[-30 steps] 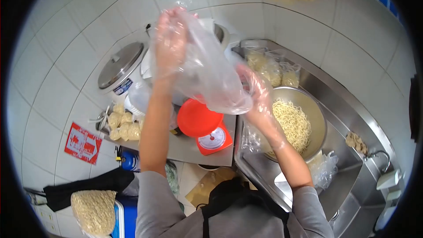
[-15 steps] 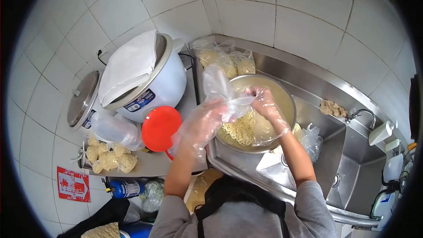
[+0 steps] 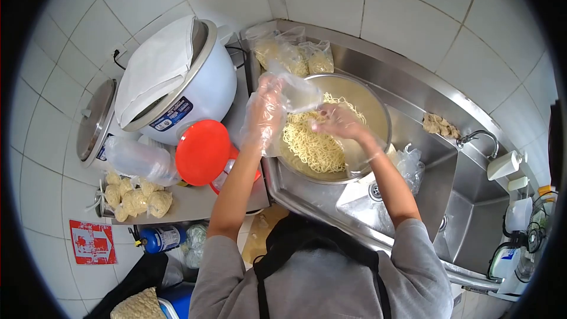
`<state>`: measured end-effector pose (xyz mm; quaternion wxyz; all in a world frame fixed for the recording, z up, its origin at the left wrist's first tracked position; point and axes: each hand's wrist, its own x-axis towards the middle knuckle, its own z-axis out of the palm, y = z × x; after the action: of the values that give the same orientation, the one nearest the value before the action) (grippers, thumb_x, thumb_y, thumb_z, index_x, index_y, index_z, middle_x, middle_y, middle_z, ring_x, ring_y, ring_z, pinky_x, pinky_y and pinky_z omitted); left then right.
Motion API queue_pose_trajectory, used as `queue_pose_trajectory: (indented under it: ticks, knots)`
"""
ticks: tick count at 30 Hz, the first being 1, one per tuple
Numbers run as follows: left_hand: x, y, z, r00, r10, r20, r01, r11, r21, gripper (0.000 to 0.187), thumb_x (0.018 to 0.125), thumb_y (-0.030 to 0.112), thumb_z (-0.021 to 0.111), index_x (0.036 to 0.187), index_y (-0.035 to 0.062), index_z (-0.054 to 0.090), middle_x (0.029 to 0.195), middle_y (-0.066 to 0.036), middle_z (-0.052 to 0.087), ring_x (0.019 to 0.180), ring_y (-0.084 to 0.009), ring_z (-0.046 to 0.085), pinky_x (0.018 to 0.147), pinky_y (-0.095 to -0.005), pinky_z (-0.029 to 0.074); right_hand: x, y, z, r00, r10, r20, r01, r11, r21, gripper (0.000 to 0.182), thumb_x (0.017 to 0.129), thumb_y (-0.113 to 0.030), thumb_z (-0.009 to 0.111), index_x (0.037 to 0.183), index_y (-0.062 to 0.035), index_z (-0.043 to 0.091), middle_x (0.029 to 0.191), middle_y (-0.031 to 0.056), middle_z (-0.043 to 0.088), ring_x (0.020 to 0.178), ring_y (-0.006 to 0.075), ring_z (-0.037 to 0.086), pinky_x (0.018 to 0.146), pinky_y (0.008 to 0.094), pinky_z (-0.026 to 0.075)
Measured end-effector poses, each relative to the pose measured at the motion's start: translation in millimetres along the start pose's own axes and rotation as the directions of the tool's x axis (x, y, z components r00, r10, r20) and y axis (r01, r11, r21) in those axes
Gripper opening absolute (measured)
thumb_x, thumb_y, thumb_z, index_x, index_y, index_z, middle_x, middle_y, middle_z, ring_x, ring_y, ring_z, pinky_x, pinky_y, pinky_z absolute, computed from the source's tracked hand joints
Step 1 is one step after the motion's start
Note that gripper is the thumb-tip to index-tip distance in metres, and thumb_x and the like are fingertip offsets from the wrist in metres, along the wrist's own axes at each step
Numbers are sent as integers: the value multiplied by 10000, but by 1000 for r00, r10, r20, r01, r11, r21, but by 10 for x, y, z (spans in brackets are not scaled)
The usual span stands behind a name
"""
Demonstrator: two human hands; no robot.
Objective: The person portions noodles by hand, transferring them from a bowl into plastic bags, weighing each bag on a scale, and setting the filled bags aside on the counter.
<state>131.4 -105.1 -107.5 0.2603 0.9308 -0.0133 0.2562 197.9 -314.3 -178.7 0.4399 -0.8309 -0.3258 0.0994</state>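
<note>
A large steel bowl (image 3: pixel 383 124) sits at the left end of the sink, with a heap of pale yellow noodles (image 3: pixel 316 147) in it. My left hand (image 3: pixel 267 109), in a loose clear plastic glove, is closed around a clear plastic bag (image 3: pixel 302 93) at the bowl's left rim. The bag hangs over the noodles and looks nearly empty. Over the heap, my right hand (image 3: pixel 341 123), gloved in the same clear plastic, has its fingers stretched out toward the left. Nothing shows in its grasp.
Bags of noodles (image 3: pixel 289 53) stand behind the bowl. To the left are a big rice cooker (image 3: pixel 207 82), a red lid (image 3: pixel 202 152) and several small tied bags (image 3: pixel 139 198). On the right lie a crumpled plastic bag (image 3: pixel 409 168), a cloth (image 3: pixel 440 125) and the faucet (image 3: pixel 481 136).
Noodles that were inside the bag now lie loose in the bowl. My hands have parted: the left holds the bag up at the left, while the right has let go of it.
</note>
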Motion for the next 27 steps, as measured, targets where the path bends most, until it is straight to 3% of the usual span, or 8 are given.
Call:
queue_pose_trajectory:
  ticks: [1, 2, 4, 6, 11, 13, 17, 27]
  knots:
    - [-2, -2, -12, 991, -136, -3, 136, 991, -2, 396, 785, -52, 503, 1158, 68, 558, 1243, -146, 490, 940, -361, 573, 799, -400, 468, 67, 248, 208, 999, 25, 25, -18, 972, -235, 870, 678, -550, 728, 1346, -74, 436, 1340, 237, 436, 1230, 337, 449, 963, 397, 428]
    - [-8, -18, -30, 991, -134, -4, 134, 991, 3, 396, 785, -52, 503, 1158, 68, 558, 1243, -146, 490, 940, -361, 573, 799, -400, 468, 88, 167, 333, 999, 22, 24, -16, 973, -231, 870, 678, -550, 728, 1346, -74, 436, 1340, 237, 436, 1230, 337, 449, 963, 397, 428]
    - [-38, -58, -69, 999, -26, -37, 30, 992, 123, 418, 794, -39, 500, 1196, 73, 525, 1291, -151, 466, 1003, -369, 551, 830, -408, 465, 120, -16, 698, 964, 221, 146, -10, 579, -815, 862, 697, -555, 699, 1395, -164, 380, 1442, 242, 281, 1304, 355, 350, 1014, 400, 388]
    - [-49, -85, -131, 999, 5, -34, -2, 994, 109, 411, 798, -31, 504, 1196, 70, 526, 1291, -158, 464, 1005, -370, 551, 834, -411, 464, 242, 361, 951, 982, 139, 130, 54, 451, -891, 654, 792, -425, 618, 1383, -254, 395, 1463, 209, 261, 1173, 436, 469, 849, 404, 504]
    - [-163, -146, -285, 996, 48, -82, -40, 995, 93, 416, 795, -35, 502, 1204, 45, 521, 1283, -184, 465, 947, -361, 570, 805, -380, 473, 552, 708, 513, 987, 47, 153, 4, 948, -318, 548, 665, -42, 612, 1206, -115, 555, 1074, 185, 626, 947, 289, 619, 797, 324, 508]
    - [-211, -150, -372, 996, -10, -86, -5, 985, -172, 437, 784, -62, 484, 1211, 24, 515, 1265, -191, 475, 904, -326, 583, 768, -337, 477, 522, 251, 16, 987, 148, 56, -131, 964, -232, 602, 635, -39, 656, 1227, -63, 545, 931, 155, 664, 816, 196, 627, 734, 294, 503]
    - [-164, -165, -448, 987, 91, -134, -111, 982, -151, 459, 780, -82, 463, 1224, 24, 509, 1220, -179, 505, 901, -289, 583, 755, -306, 471, 377, -549, -740, 999, 45, -17, -46, 999, -10, 572, 696, -72, 688, 1232, 31, 518, 769, 50, 648, 675, 102, 579, 660, 261, 484]
    - [-111, -53, -604, 995, -28, -93, 7, 977, -213, 458, 780, -75, 452, 1222, 29, 513, 1185, -183, 520, 947, -306, 575, 788, -293, 459, 265, -942, -1123, 978, 103, -183, -86, 992, 97, 390, 737, -75, 682, 1117, -14, 625, 831, 36, 673, 698, 64, 562, 662, 244, 475]
